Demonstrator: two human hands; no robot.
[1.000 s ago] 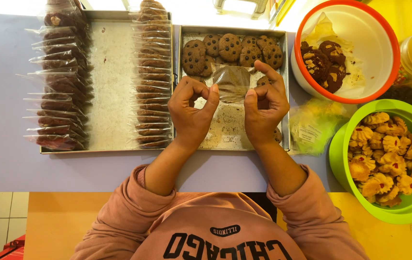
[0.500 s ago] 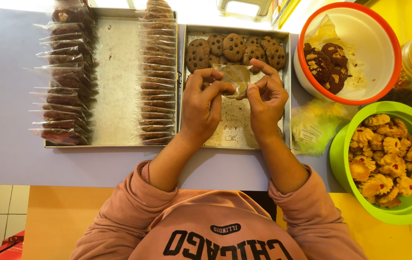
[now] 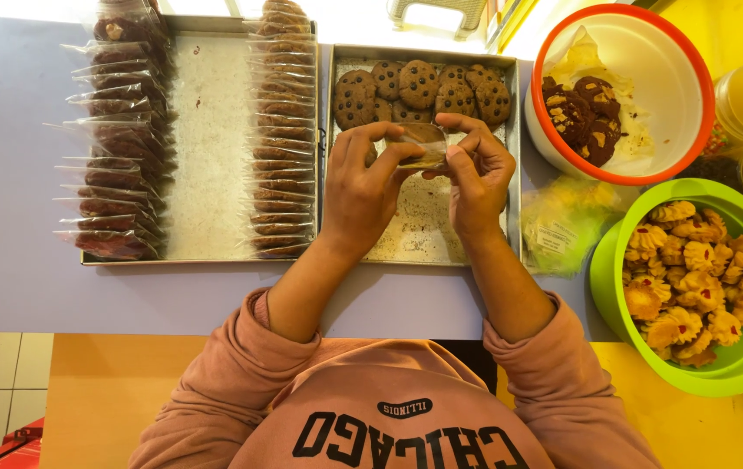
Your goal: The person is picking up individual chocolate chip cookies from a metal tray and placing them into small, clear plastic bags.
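Both hands have moved up toward twelve o'clock since a second ago: the left hand (image 3: 363, 187) and right hand (image 3: 475, 178) now pinch a small clear plastic bag (image 3: 419, 146) together, fingers narrowed on it, above the chocolate-chip cookies (image 3: 419, 87) in the small metal tray (image 3: 512, 174), so bagging looks underway.

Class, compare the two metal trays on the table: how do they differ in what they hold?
The left tray holds two rows of cookies sealed in clear bags; the right tray holds loose, unwrapped chocolate-chip cookies along its far end. Both hands work above the right tray, none above the left. Both are shallow, rectangular and metal.
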